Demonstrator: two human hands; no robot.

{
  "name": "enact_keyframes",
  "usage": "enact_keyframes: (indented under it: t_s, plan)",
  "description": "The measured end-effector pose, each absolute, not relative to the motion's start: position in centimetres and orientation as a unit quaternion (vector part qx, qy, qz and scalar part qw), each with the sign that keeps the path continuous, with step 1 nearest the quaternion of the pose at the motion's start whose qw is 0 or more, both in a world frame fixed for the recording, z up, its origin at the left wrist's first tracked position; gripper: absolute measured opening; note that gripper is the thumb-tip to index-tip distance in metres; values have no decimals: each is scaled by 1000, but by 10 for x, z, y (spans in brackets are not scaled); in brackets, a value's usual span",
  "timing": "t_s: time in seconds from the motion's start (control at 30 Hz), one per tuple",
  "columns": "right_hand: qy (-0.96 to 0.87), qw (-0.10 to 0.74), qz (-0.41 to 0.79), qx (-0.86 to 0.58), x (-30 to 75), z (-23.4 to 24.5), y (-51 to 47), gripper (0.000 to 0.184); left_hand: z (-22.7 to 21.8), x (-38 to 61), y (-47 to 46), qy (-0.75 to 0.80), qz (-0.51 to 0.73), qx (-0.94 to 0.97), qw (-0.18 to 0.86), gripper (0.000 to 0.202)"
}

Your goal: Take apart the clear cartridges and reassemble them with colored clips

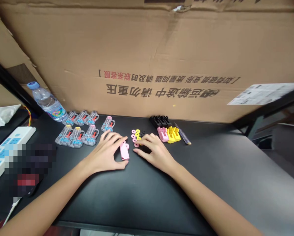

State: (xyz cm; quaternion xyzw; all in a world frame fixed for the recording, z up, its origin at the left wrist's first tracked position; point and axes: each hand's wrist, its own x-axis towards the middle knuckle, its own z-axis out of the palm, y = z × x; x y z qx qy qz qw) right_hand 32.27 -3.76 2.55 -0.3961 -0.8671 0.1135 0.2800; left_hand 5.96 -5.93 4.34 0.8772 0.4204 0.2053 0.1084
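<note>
My left hand (pixel 107 153) is closed around a small pink plastic part (pixel 124 152), with the thumb at its near end and the fingers at its far end. A round lug sticks out from the part's right side. Just to the right, my right hand (pixel 155 151) reaches over small rings, thumb and index finger apart. Its index fingertip is at a pink ring (pixel 136 145); whether it touches is too small to tell. Beside that lie more pink rings (pixel 133 131), yellow rings (pixel 137 131) and small black rings (pixel 143 132), partly hidden by the right hand.
Clear plastic toys (pixel 75 137) with blue and red insides stand at the left. Black parts (pixel 159 121), pink parts (pixel 163 134), yellow parts (pixel 173 134) and a screwdriver (pixel 183 134) lie behind my right hand. A water bottle (pixel 48 102), power strip (pixel 6 152) and cardboard wall (pixel 147 42) border the table.
</note>
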Motion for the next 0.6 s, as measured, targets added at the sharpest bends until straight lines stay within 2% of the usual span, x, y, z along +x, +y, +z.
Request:
enact_keyframes:
  t_s: [0.1,0.27,0.5,0.6]
  plan:
    - [-866,268,108,-408,321,25,-41,12,41,60,-60,436,198,871,107,78]
    - [-876,266,103,-389,319,26,-46,16,39,62,-61,454,209,858,120,54]
    - [-927,229,53,-293,319,32,-53,25,42,62,-62,419,219,869,144,60]
    - [-935,218,44,-275,319,31,-55,28,43,61,-62,423,225,865,151,68]
